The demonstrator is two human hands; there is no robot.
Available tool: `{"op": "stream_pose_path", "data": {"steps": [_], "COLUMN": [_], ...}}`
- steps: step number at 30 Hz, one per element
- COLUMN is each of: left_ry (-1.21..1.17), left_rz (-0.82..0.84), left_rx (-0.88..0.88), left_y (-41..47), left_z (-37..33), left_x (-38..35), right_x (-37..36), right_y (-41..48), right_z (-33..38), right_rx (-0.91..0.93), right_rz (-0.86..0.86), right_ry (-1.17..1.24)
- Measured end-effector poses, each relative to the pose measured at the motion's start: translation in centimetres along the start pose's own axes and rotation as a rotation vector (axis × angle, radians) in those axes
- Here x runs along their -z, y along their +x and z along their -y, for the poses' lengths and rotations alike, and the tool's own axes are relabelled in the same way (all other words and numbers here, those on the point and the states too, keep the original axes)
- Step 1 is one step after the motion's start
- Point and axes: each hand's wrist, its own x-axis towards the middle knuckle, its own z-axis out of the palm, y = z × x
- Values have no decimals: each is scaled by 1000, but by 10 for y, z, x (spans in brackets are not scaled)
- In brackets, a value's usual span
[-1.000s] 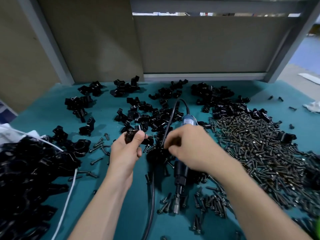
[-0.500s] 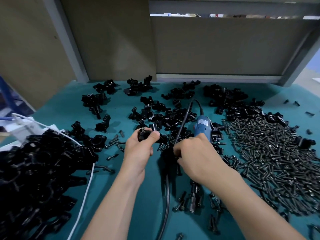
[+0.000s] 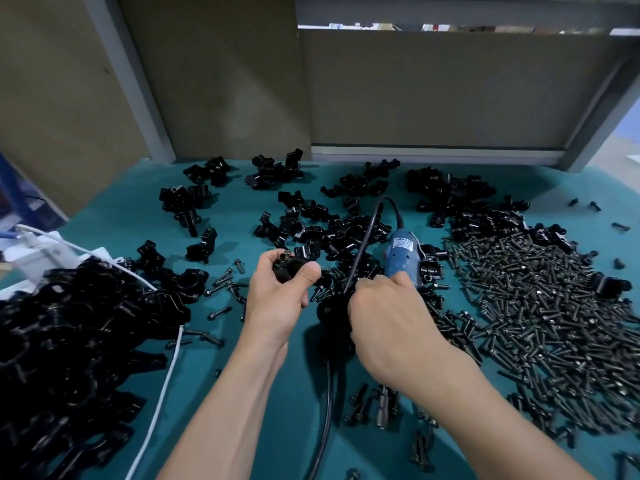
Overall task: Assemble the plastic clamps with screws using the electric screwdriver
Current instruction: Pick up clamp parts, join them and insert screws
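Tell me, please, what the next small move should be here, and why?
Probably swing the electric screwdriver round so its bit meets the clamp. The left hand pinches the clamp and holds it up, while the right hand grips the screwdriver with its bit pointing away from the clamp, toward the person.

The right hand (image 3: 391,327) covers the middle of the electric screwdriver (image 3: 401,258) — only its blue rear and metal bit (image 3: 382,408) show; the label (image 3: 403,242) is too small to read. The left hand (image 3: 277,303) half hides its clamp (image 3: 292,268). The heap of clamps (image 3: 69,341) runs off the left and bottom edges.
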Motion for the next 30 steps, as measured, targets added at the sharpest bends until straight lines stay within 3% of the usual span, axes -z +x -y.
{"op": "stream_pose_path", "data": {"steps": [2,6,9,12,18,30], "left_ry": [-29,-150,-194,-221,-200,-144], "left_rz": [75,385,533,569,564,592], "left_rx": [-3,-18,-25,-4,27,28], "left_y": [-3,-12,-15,-16,-17,-16], "left_z": [-4,-14,-17,-17,-16,-14], "left_x": [0,-1,-3,-4,-5,-4], "right_x": [6,22,31,35,32,33], "right_y": [0,5,4,5,6,3], "right_z": [-7,-29,-41,-48,-53,-48], "right_rx": [-47,-145,-122,-104,-119,-199], "right_rz": [-65,-138,-232,-214,-153,-242], "right_ry": [215,800,1071,1238,1287,975]}}
